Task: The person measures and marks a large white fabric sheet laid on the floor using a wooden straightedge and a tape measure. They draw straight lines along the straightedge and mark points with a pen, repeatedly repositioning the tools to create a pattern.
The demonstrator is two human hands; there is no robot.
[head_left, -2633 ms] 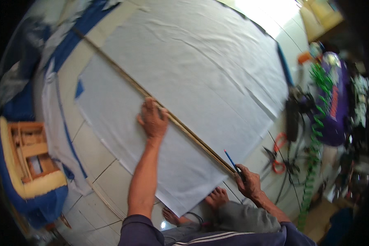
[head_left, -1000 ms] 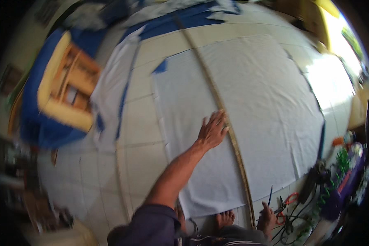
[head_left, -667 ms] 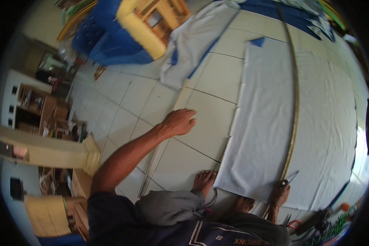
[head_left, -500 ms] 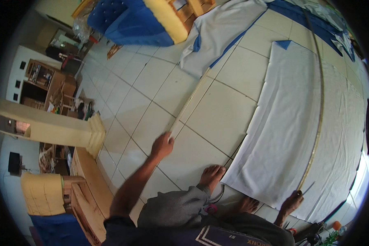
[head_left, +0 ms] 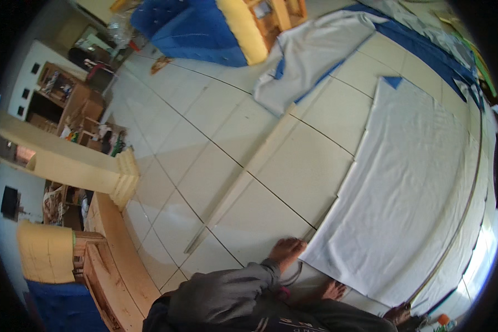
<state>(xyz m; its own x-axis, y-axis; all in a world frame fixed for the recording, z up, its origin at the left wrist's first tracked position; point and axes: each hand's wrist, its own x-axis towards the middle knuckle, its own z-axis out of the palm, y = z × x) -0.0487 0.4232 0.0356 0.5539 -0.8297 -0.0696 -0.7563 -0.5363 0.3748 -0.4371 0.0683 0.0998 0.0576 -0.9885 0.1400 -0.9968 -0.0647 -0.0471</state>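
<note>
My right hand (head_left: 397,313) is at the lower right edge of the picture, partly cut off and dark. Its fingers are closed round the near end of a long narrow strip (head_left: 463,224), which bows away along the right part of a pale cloth (head_left: 395,182). The cloth lies spread on the tiles, one far corner folded over to show blue. My left hand is out of view. A second long, thin strip (head_left: 243,180) rests on the floor left of the cloth, its far end by a crumpled grey-and-blue cloth (head_left: 315,52).
My bare foot (head_left: 288,252) is beside the cloth's near left corner. Ahead stands a blue tufted furniture piece (head_left: 193,33) with yellow foam and a wooden frame. At left are a cream column (head_left: 66,160) and a wooden frame (head_left: 119,249) with foam.
My left hand has let go of the strip on the left and left the view; that strip now lies on the floor. My right hand and its strip have shifted right and nearer.
</note>
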